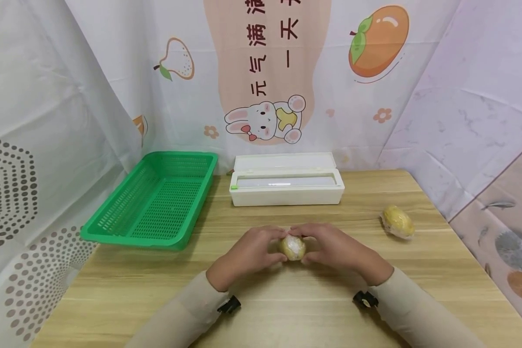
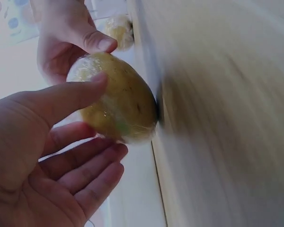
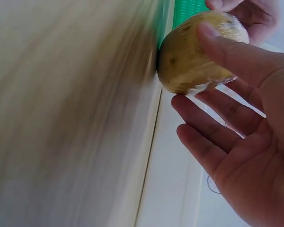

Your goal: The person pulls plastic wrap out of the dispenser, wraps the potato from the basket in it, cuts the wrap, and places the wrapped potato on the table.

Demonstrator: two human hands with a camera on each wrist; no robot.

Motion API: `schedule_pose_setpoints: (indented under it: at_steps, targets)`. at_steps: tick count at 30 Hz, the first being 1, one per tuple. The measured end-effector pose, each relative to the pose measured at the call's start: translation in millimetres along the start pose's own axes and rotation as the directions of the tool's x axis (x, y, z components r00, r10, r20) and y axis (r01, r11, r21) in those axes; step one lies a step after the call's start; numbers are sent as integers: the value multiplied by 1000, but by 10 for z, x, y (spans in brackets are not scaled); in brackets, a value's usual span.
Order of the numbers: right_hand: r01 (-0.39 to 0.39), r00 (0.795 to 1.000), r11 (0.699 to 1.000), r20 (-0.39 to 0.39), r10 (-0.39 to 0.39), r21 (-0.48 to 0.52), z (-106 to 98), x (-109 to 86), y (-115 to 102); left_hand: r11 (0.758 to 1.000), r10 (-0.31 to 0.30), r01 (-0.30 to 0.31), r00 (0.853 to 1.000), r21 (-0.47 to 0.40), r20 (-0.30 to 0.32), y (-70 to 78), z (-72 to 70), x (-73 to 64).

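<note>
A yellow potato point(image 1: 293, 247) wrapped in clear plastic film rests on the wooden table between both hands. From its left side, my left hand point(image 1: 253, 250) pinches it, thumb on the near face and fingertips along the far side. The right hand point(image 1: 334, 247) grips the opposite side in the same way. Shiny, wrinkled film shows on the potato point(image 2: 116, 97) in the left wrist view. In the right wrist view the thumb lies over the potato point(image 3: 189, 56), with the lower fingers spread beneath.
A green plastic basket point(image 1: 194, 212) stands at the left of the wooden table point(image 1: 296, 314). Behind the hands is a white cling film box point(image 1: 287, 196), lid raised, a roll inside. Another film-wrapped potato point(image 1: 398, 221) lies at the right. A printed curtain point(image 1: 182, 111) hangs behind.
</note>
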State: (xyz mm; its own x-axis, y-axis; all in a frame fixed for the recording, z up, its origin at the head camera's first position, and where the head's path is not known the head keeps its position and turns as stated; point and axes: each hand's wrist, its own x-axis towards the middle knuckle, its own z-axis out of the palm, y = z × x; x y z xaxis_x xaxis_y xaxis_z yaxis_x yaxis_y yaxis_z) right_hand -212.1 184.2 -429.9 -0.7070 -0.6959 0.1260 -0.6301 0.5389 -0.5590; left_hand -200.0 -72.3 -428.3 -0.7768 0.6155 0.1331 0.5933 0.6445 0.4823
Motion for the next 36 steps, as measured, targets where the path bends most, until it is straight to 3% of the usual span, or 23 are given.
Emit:
schedule_pose_setpoints:
  at_steps: [3,6,11,17,19,24,28,31,36]
  targets:
    - [-12,1000,998,13,12,59,-13,2,32,996,-2,3,1000,-95,14,-76,-21,4]
    - [-16,999,987,31,11,158,-26,3,65,976,-15,22,999,-214,36,-147,-52,-1]
    - [-19,1000,953,28,11,301,-42,-1,92,930,-57,71,997,-361,49,-167,-77,0]
    - [-48,999,934,10,48,354,-63,18,68,858,-152,153,987,-491,42,-171,-67,21]
    - [-58,998,918,18,55,392,-73,24,59,827,-170,167,985,-536,44,-179,-61,34]
    - [-110,993,840,86,76,532,-75,34,51,745,-191,198,978,-638,81,-175,-54,48]
    - [-205,979,783,127,161,587,-57,36,46,666,-232,265,962,-698,145,-179,-15,56]
    - [-272,961,754,137,239,598,-29,41,47,603,-287,338,937,-723,199,-196,41,66]
    - [-318,947,721,164,278,615,28,63,40,522,-363,434,892,-735,269,-223,127,74]
